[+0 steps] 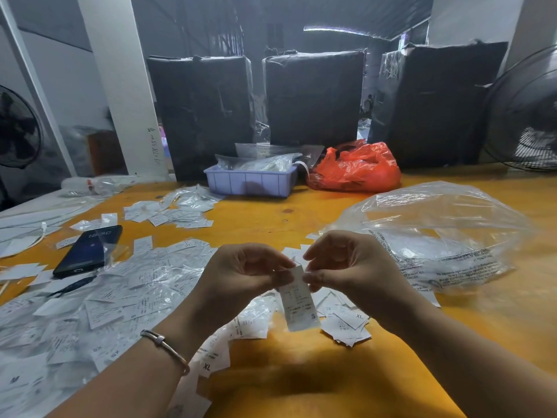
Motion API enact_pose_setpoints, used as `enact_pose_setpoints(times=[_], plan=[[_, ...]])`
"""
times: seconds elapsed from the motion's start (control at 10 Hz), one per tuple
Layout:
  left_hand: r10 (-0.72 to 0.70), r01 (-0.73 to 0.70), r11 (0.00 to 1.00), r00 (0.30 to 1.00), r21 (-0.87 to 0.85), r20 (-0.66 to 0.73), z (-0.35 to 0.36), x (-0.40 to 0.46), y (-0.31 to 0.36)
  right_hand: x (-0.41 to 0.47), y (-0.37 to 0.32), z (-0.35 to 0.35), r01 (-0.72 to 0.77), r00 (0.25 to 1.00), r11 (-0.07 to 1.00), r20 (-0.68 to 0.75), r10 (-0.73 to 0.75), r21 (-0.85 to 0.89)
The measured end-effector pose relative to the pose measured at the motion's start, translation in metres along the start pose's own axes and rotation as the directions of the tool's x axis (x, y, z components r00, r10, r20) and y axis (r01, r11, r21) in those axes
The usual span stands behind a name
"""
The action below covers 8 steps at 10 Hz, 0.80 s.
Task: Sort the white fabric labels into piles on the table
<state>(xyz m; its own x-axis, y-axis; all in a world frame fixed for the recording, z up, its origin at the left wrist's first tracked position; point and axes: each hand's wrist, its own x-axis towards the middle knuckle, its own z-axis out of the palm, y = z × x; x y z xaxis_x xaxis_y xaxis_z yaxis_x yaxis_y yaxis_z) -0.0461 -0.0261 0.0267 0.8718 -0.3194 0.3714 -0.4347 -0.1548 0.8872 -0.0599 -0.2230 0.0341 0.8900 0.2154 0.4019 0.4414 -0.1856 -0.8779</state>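
Both hands up over the counter (301,387), pinching one label (298,306) at its top edge: left hand (241,276), right hand (346,267). Label hangs down, "S" printed near its bottom. Small pile (346,324) under it, some marked XL. Big loose spread of labels (105,297) to the left, phone (87,251) lying on it, screen lit. Clear bag (437,230) to the right. Far edge: blue tray (250,182), red bag (355,167), three black-wrapped boxes (313,95) behind. Bracelet (165,345) on left wrist.
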Motion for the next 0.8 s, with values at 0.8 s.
enact_pose_setpoints(times=[0.8], plan=[[-0.217,0.294,0.446,0.952,0.845,-0.216,-0.099,-0.010,-0.004,-0.001,0.017,0.002,0.035,0.989,0.931,-0.124,-0.085,-0.363]])
